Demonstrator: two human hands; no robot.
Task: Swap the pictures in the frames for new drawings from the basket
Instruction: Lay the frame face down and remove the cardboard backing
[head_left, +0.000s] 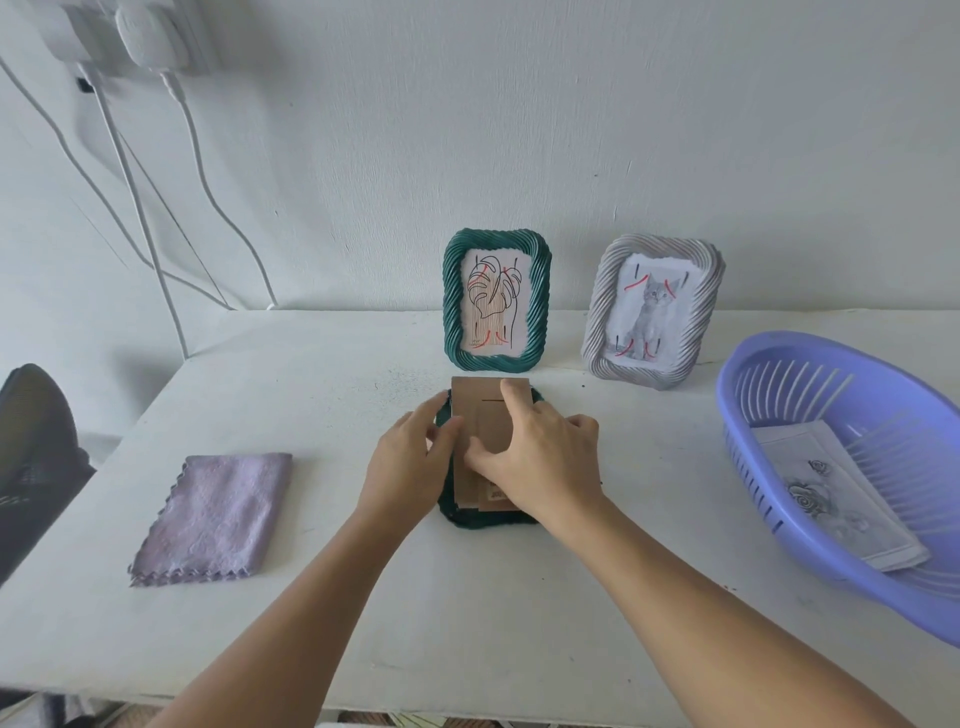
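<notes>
a dark green frame (457, 512) lies face down on the white table (322, 613) at centre, its brown cardboard back (480, 415) facing up and covering most of it, so only the green rim shows at the 6 and 9 o'clock edges. the left hand (410, 462) sits at the 9 o'clock side of this frame, fingers curled against the left edge of the cardboard back, thumb and fingertips at that edge; cannot tell if it actually pinches the board or just touches it. the right hand (540, 457) lies on top of the cardboard back, fingers fairly straight and spread, index finger reaching toward 12 o'clock, thumb lying across the board toward the left hand. at 12 o'clock from the hands a second green frame (540, 306) stands upright against the wall with a leaf line drawing (491, 306) in it. at about 1 o'clock a grey-white frame (704, 322) stands tilted back, holding a cat picture (647, 317). at 3 o'clock a purple plastic basket (779, 384) sits at the table edge with a stack of drawings (831, 499) inside, the top one showing grey roses. at 9 o'clock a folded lilac cloth (218, 514) lies flat, well apart from the hands. white cables (135, 208) hang down the wall at 10 o'clock.
</notes>
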